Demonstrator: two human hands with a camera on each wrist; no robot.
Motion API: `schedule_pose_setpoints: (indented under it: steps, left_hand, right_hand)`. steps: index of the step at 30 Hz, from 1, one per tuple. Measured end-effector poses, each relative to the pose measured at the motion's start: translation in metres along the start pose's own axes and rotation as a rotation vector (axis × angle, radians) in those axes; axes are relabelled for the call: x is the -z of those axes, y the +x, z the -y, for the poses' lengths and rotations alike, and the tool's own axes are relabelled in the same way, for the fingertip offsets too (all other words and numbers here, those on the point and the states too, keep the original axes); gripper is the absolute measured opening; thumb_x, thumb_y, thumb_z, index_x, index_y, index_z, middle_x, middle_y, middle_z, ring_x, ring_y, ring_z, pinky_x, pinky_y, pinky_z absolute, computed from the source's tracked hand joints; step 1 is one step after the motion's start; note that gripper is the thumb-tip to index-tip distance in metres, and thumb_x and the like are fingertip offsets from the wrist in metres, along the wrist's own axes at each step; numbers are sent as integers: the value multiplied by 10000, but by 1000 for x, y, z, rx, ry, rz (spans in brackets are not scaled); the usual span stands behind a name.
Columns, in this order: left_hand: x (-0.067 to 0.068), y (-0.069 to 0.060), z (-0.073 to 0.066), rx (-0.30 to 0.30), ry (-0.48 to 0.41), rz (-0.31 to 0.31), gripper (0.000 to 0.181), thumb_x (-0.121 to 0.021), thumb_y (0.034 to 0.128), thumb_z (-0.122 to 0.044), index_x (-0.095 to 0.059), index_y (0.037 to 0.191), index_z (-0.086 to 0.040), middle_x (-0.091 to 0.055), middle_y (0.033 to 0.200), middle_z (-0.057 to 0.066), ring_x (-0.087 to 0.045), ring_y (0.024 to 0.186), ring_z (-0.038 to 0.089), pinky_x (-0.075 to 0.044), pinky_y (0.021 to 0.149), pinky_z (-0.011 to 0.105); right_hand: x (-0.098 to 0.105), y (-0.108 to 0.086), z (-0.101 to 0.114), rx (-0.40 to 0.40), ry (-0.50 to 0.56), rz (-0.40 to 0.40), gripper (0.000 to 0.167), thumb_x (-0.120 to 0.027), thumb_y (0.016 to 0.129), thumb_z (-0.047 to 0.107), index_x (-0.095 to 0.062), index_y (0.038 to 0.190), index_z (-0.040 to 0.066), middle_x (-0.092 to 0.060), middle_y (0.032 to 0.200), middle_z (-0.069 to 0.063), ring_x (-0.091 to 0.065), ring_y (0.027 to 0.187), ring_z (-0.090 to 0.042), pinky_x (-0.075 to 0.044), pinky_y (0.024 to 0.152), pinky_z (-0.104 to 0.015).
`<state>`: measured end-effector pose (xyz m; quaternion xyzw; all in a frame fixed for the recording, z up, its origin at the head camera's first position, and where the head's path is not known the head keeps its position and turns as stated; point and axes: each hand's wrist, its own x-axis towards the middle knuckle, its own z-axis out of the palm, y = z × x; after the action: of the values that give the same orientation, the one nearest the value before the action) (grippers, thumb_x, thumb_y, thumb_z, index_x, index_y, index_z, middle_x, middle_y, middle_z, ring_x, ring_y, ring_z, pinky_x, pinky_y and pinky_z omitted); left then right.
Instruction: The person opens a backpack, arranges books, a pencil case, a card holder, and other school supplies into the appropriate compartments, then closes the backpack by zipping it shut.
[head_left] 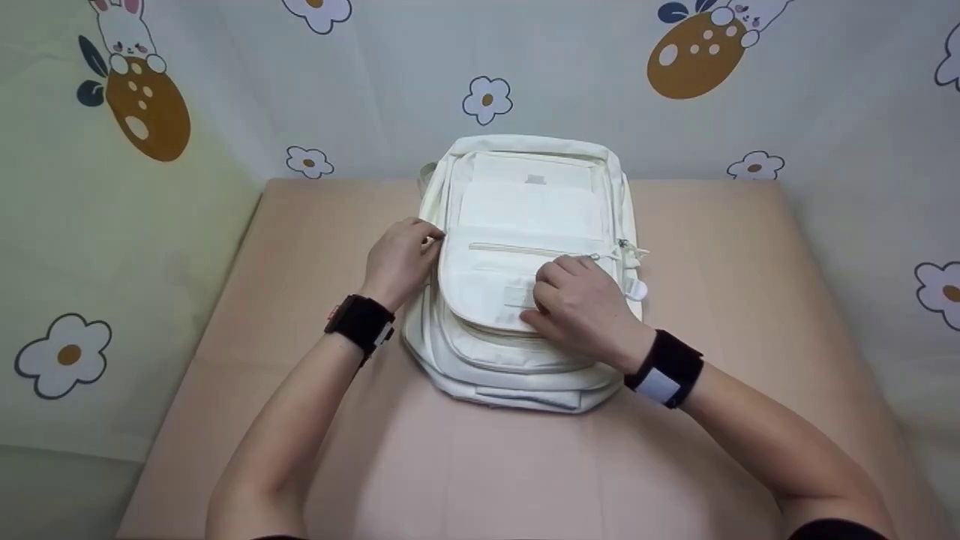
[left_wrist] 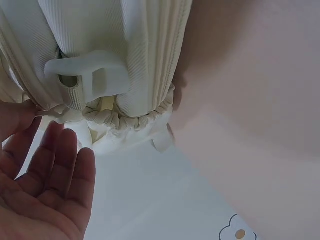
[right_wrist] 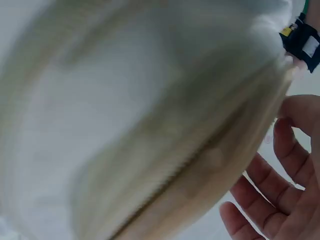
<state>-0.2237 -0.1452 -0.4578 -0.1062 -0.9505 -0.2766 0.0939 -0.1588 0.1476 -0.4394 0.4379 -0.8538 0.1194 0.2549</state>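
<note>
A cream-white backpack (head_left: 536, 206) lies with its front face up and its top at the far end. My left hand (head_left: 401, 259) is at the left side of its front pocket (head_left: 480, 289); in the left wrist view the thumb and index finger pinch fabric by the end of a zipper (left_wrist: 22, 82). Over the pocket's lower right is my right hand (head_left: 585, 304). The right wrist view shows its thumb and index finger meeting at the pocket's curved zipper (right_wrist: 185, 167), apparently on a zipper pull that is hidden. The other right fingers (right_wrist: 270, 185) are loosely bent.
The backpack rests on a pinkish-beige table (head_left: 517, 465). Behind and beside it hangs a pale curtain (head_left: 405, 90) with flowers and rabbits. A white side buckle (left_wrist: 92, 72) and a gathered side pocket (left_wrist: 135, 122) are near my left hand. A round white tag (head_left: 636, 290) hangs at the right.
</note>
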Motion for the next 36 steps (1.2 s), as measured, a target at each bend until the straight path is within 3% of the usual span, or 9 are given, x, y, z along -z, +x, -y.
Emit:
schedule_pose_setpoints:
  steps: [4, 8, 12, 16, 19, 22, 29, 36]
  left_hand:
    - [3, -2, 1, -5, -20, 2, 191, -664, 1009, -211, -752, 1135, -98, -701, 1107, 72, -644, 1003, 245, -519, 843, 408]
    - [5, -3, 2, -18, -48, -24, 174, -678, 1002, -198, -751, 1118, -91, -702, 1052, 68, -640, 963, 230, -511, 833, 392]
    - [5, -4, 2, -35, -53, -40, 153, -679, 1001, -191, -744, 1099, -92, -698, 1026, 66, -638, 946, 225, -509, 818, 383]
    - [5, -5, 1, -47, -35, -49, 140, -677, 1003, -187, -739, 1089, -96, -694, 1028, 65, -638, 935, 227, -512, 800, 388]
    - [6, -6, 1, -59, -28, -58, 137, -682, 1001, -183, -734, 1083, -88, -693, 1028, 68, -636, 917, 232, -512, 783, 390]
    - [7, -7, 1, -77, -24, -62, 134, -683, 1000, -176, -727, 1079, -77, -691, 1021, 72, -629, 897, 238, -510, 768, 388]
    - [9, -13, 0, -111, -11, -72, 114, -675, 1001, -154, -719, 1063, -69, -685, 1002, 75, -619, 874, 247, -510, 746, 398]
    - [10, -32, -3, -167, 15, -85, 65, -695, 983, -136, -709, 1023, -87, -677, 972, 55, -612, 870, 253, -506, 733, 405]
  right_hand:
    - [3, 19, 6, 3, 19, 9, 177, -745, 885, 251, -653, 876, 101, -629, 934, -41, -590, 908, -268, -483, 792, -430]
    - [0, 38, 13, 29, 20, 84, 285, -734, 920, 307, -683, 1087, 82, -665, 1174, -97, -594, 1116, -302, -470, 957, -457]
    - [-10, 53, 21, 50, -26, 239, 502, -682, 965, 395, -611, 1367, 103, -553, 1454, -136, -463, 1372, -350, -337, 1139, -533]
    - [-19, 60, 27, 20, -29, 423, 584, -587, 1017, 386, -450, 1556, 207, -355, 1629, -96, -257, 1511, -367, -213, 1179, -622]
    - [-23, 61, 29, -17, -24, 517, 550, -517, 1038, 346, -426, 1572, 249, -295, 1660, -72, -197, 1529, -378, -183, 1170, -661]
    - [-26, 61, 31, -30, -34, 554, 518, -471, 1043, 321, -456, 1555, 240, -305, 1655, -78, -204, 1523, -395, -182, 1159, -681]
    - [-27, 62, 31, -18, -44, 561, 502, -472, 1031, 305, -496, 1525, 221, -330, 1641, -97, -222, 1516, -403, -206, 1149, -687]
    - [-27, 61, 30, -13, -35, 546, 499, -476, 1027, 295, -501, 1520, 220, -347, 1633, -96, -238, 1512, -394, -221, 1148, -680]
